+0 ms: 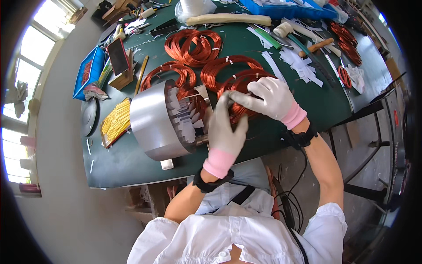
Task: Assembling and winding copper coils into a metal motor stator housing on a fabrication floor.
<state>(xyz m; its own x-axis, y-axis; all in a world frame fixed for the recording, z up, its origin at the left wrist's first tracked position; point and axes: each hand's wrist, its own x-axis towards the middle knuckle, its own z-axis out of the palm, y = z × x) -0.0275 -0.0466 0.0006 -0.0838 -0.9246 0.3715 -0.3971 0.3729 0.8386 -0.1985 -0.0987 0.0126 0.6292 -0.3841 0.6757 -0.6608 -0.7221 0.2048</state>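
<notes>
The left hand (226, 127) and right hand (271, 99), both in pale gloves, meet at the fingertips over the near edge of a copper wire coil (228, 82). Their fingers are bent and drawn together as if pinching a strand, but I cannot tell whether wire is caught between them; the palms are not closed on anything visible. The coil lies on the green counter (116, 169), just right of a steel ring (151, 121), and is partly hidden by the hands.

The coil looks like many fine strands gathered in loops, so it should be moderately heavy for its bulk, springy rather than stiff, and apt to sag or fan out if lifted by one side. The strands look smooth and glossy and may slide on each other; any coating would probably scratch on a hard edge. Best hold: the whole bundle beside a white tie (234, 77), with single strands pinched lightly so they do not kink. The ring looks heavy and rigid, better gripped by its outer wall than near the thin, easily creased paper strips (187, 128) inside.
</notes>
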